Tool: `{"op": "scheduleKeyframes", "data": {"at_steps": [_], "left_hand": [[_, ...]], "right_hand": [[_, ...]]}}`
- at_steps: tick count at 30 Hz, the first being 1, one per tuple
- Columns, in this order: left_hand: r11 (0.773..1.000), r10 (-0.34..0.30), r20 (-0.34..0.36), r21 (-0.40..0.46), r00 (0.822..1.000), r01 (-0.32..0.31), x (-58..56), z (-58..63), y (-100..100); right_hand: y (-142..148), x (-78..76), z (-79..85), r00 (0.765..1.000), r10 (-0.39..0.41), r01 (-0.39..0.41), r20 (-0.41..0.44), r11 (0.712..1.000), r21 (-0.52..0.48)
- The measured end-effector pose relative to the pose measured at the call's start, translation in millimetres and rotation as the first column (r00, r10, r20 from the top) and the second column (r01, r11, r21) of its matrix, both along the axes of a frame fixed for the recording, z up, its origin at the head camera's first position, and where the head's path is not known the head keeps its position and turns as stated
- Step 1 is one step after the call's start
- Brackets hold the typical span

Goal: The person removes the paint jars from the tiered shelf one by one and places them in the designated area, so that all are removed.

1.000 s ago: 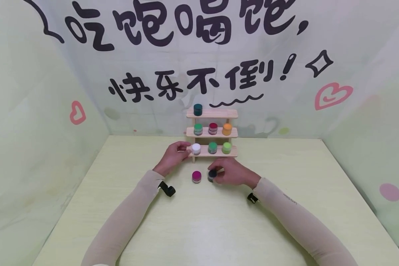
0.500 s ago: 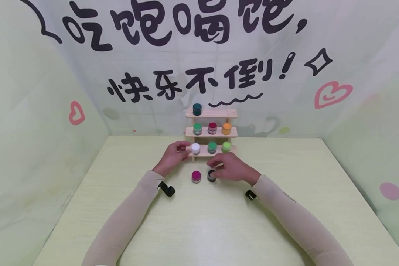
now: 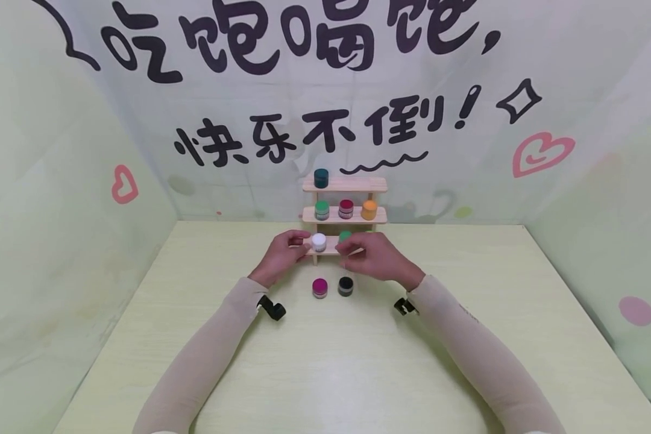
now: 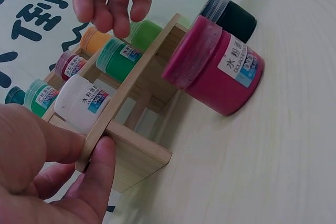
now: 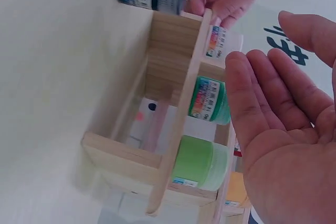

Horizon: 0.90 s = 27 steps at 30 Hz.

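My left hand [image 3: 280,256] pinches the left end of the bottom board of a small three-tier wooden shelf [image 3: 358,184], beside a white-lidded paint jar [image 3: 318,242]. In the left wrist view its thumb and a finger [image 4: 100,174] grip that board end. My right hand [image 3: 377,256] hovers in front of the bottom tier, fingers extended and holding nothing. It partly covers a green paint jar [image 5: 206,98] and hides a light green one [image 5: 195,161] in the head view. On the table before the shelf stand a magenta paint jar [image 3: 320,288] and a blackish one [image 3: 345,286].
The middle tier carries a green jar [image 3: 322,210], a dark red jar [image 3: 346,209] and an orange jar [image 3: 369,210]. A dark teal jar [image 3: 321,178] stands at the top tier's left end. Behind the shelf hangs a printed cloth wall [image 3: 222,181].
My right hand has let go of the blackish paint jar and risen away toward the shelf's bottom tier. The jar stays on the table. My left hand keeps its grip on the shelf.
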State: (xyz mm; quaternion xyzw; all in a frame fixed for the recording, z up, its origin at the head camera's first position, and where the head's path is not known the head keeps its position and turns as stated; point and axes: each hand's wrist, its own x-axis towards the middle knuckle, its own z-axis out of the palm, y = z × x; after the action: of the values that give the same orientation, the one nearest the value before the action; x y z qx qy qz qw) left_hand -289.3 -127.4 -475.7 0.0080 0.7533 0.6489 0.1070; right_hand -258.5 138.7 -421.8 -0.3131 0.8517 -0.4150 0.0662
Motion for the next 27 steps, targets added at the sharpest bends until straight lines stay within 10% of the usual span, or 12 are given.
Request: {"op": "scheduleKeyframes", "data": {"at_steps": [27], "left_hand": [[1.000, -0.017, -0.005, -0.020, 1.000, 0.017, -3.5, -2.0, -2]], "right_hand": [[-32, -40.3, 41.3, 0.965, -0.260, 0.249, -0.034, 0.950, -0.190]]}}
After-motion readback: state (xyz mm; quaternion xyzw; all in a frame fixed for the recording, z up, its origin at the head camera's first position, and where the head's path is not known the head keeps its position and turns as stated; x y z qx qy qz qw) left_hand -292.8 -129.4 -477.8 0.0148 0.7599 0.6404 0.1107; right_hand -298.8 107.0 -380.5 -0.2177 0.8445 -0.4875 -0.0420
